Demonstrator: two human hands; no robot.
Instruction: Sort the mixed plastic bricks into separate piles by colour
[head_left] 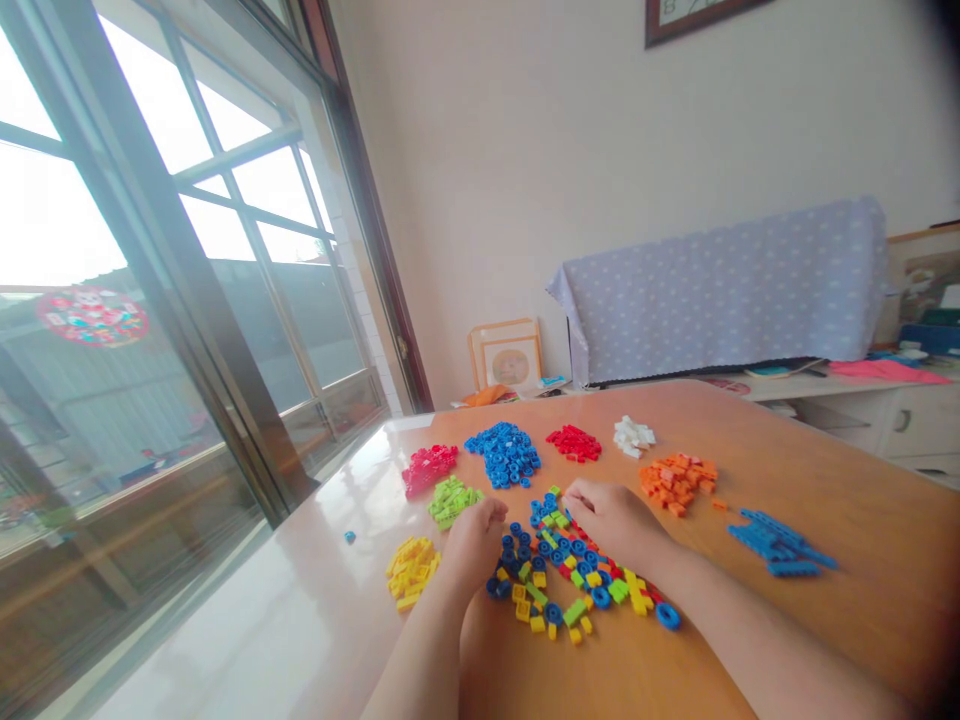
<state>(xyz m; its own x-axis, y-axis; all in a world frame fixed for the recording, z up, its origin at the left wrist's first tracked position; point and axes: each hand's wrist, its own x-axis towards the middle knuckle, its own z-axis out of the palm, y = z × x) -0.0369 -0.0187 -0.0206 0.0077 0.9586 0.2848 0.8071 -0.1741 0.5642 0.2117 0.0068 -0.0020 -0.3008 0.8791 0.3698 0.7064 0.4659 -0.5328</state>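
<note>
My left hand (478, 535) is closed, fingers curled, between the lime-green brick pile (452, 500) and a mixed heap of toy bricks (559, 560). Whatever its fingertips may grip is hidden. At the heap's far right side my right hand (611, 515) is also closed with the fingers bent under, and I cannot see what is in them. Blue round pieces, yellow, lime and red bricks lie loosely spread in this heap. Left of my left wrist sits a yellow brick pile (412, 572).
Sorted piles stand around: pink (430, 468), blue (504, 455), red (574, 443), white (634, 436), orange (679, 482), and long blue pieces (780, 543). A stray blue piece (349, 537) lies left on the wooden table (847, 620). A window is at left, a cloth-covered object (720, 290) behind.
</note>
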